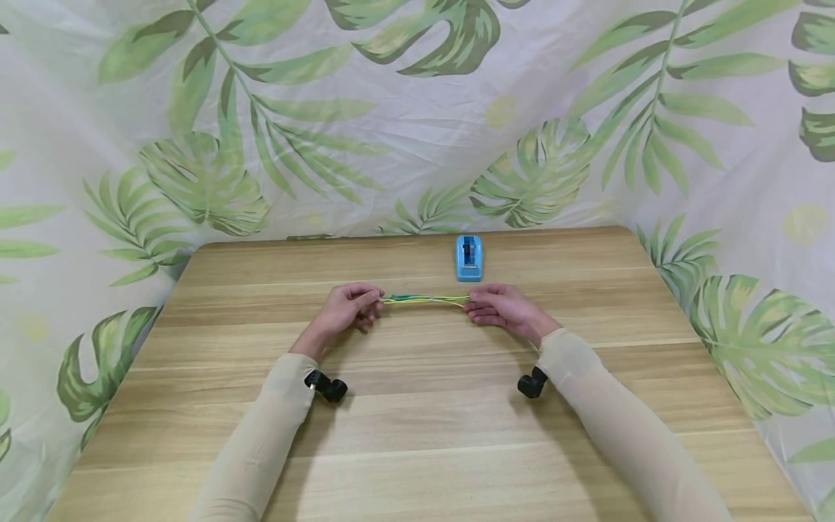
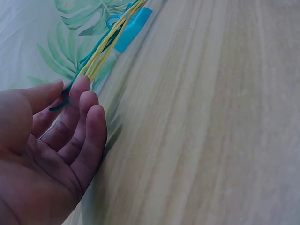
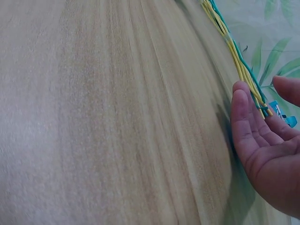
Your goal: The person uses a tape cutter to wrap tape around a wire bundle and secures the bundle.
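A thin bundle of yellow and green wires [image 1: 427, 299] stretches sideways between both hands, above the wooden table. My left hand [image 1: 352, 306] pinches its left end between thumb and forefinger; the other fingers are loosely bent. In the left wrist view, loose green ends [image 2: 60, 106] poke out by the fingertips. My right hand [image 1: 505, 308] holds the right end at its fingers [image 3: 241, 101], though the right wrist view shows the thumb a little apart from the wires. A pale, shiny band, like clear tape [image 3: 228, 37], wraps the bundle partway along.
A blue tape dispenser [image 1: 469, 258] stands near the table's far edge, just beyond the right hand. The wooden table [image 1: 417, 449] ends at a leaf-patterned cloth [image 1: 417, 145] behind and at the sides. A small black camera sits at each wrist.
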Demonstrator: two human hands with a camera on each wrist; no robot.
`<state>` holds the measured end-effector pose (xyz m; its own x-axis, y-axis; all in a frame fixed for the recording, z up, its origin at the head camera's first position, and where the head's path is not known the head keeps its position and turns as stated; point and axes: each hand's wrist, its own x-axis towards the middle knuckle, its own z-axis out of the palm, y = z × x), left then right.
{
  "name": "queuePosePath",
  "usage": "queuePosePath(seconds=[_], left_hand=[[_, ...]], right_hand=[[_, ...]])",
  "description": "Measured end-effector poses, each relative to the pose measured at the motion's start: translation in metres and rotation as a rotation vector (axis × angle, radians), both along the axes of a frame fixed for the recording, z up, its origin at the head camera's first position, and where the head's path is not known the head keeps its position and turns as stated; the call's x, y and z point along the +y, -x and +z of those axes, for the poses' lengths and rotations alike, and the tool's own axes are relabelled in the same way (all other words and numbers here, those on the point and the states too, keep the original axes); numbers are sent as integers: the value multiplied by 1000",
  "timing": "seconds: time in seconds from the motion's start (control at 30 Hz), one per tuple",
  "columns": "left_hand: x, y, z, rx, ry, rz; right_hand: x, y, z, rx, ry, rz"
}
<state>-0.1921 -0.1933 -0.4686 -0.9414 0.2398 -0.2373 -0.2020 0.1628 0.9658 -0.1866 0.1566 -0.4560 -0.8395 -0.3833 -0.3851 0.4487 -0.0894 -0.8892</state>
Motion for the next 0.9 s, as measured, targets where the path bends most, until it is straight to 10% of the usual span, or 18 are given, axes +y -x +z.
queuePosePath(seconds=[0.9], left_hand=[[-3, 1, 10, -47, 159, -63]], right_hand=[[4, 7, 0, 4, -77, 9]])
